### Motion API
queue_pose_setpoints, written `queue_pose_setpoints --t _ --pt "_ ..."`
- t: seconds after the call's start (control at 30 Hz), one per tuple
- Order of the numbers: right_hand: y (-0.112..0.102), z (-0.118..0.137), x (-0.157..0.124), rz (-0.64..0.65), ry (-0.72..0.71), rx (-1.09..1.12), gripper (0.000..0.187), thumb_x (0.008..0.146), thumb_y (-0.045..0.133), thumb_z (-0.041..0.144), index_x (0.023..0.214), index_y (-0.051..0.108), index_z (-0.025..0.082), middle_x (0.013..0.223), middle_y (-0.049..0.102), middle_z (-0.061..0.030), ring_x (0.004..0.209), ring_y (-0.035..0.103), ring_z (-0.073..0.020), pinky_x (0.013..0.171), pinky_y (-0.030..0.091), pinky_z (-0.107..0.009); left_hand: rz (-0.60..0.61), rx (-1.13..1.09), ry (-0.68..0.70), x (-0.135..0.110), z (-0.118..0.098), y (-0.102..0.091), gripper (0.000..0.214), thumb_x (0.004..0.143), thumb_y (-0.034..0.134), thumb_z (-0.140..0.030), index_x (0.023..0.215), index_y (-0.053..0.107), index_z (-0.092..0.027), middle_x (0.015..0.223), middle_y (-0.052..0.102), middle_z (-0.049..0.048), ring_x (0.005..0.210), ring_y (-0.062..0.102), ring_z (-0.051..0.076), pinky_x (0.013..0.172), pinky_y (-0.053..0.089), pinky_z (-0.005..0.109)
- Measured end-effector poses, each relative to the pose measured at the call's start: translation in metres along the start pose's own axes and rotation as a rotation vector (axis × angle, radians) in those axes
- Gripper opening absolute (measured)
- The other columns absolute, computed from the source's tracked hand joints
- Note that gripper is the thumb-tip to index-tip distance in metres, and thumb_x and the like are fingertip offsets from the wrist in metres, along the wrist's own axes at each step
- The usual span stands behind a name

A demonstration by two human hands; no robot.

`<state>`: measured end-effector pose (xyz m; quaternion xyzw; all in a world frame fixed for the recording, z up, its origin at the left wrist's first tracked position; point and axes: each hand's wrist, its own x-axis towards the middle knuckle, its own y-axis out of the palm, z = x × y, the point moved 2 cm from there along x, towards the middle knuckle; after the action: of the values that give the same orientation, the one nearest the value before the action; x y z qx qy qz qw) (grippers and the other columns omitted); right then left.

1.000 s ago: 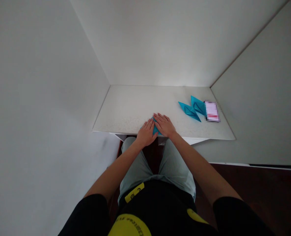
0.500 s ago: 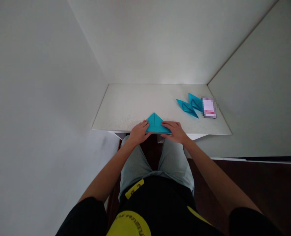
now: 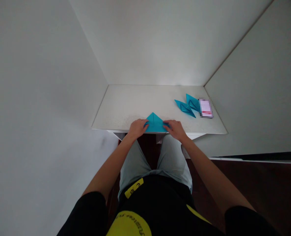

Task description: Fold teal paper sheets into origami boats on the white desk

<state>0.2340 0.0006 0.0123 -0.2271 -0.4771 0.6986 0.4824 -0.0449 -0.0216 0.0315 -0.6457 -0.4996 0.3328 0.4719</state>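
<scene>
A blue sheet of folded paper (image 3: 155, 126) lies at the front edge of the white table, its peak pointing away from me and a crease running down from the tip. My left hand (image 3: 137, 128) grips its left corner with curled fingers. On the opposite side, my right hand (image 3: 175, 129) pinches the right corner between thumb and fingers. Both lower corners are partly covered by my fingers.
Two folded blue paper boats, a nearer one (image 3: 185, 108) and a farther one (image 3: 192, 102), rest on the right of the white table (image 3: 125, 101). Touching the farther one is a blurred pinkish-white rectangular object (image 3: 205, 108). Walls enclose the table at the back and sides.
My fingers have curled in closer at both corners of the folded paper, where they lay flatter before. The paper stays at the table edge; the whole view has shifted slightly.
</scene>
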Motion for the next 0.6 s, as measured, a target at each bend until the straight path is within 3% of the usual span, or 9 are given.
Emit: queue_pose_setpoints --t 0.17,0.3,0.47,0.6 --pt "0.000 0.002 0.021 -0.027 0.064 -0.053 0.040 0.107 0.050 0.038 0.135 0.074 0.022 0.125 0.079 -0.0135 0.113 0.070 -0.0334 0.100 0.049 -0.049 -0.061 0.075 -0.056 0.014 -0.011 -0.008 0.038 0.106 0.059 -0.030 0.141 0.070 -0.019 0.133 0.076 0.0149 0.124 0.068 0.034 0.107 0.055 0.048" --pt "0.000 0.020 0.021 -0.132 0.105 -0.173 0.044 0.106 0.053 0.031 0.146 0.068 0.019 0.138 0.071 -0.0192 0.123 0.063 -0.0386 0.102 0.048 -0.052 -0.113 0.114 0.042 0.006 -0.029 0.000 0.039 0.107 0.051 -0.022 0.142 0.069 -0.021 0.146 0.070 0.0126 0.137 0.062 0.031 0.114 0.050 0.048" --pt "0.023 0.050 0.000 -0.028 -0.112 -0.150 0.050 0.112 0.039 0.030 0.157 0.060 0.025 0.153 0.067 -0.0128 0.140 0.059 -0.0333 0.117 0.044 -0.053 -0.097 0.052 0.155 -0.022 -0.046 0.029 0.049 0.110 0.046 -0.030 0.156 0.059 -0.018 0.165 0.058 0.0116 0.156 0.049 0.027 0.131 0.038 0.048" --pt "0.037 0.048 -0.019 0.032 -0.183 -0.119 0.062 0.113 0.041 0.046 0.169 0.044 0.019 0.171 0.050 -0.0138 0.158 0.046 -0.0316 0.130 0.036 -0.055 -0.094 0.060 0.136 -0.035 -0.039 0.035 0.065 0.107 0.055 -0.047 0.166 0.048 -0.019 0.177 0.039 0.0147 0.167 0.032 0.032 0.137 0.028 0.055"
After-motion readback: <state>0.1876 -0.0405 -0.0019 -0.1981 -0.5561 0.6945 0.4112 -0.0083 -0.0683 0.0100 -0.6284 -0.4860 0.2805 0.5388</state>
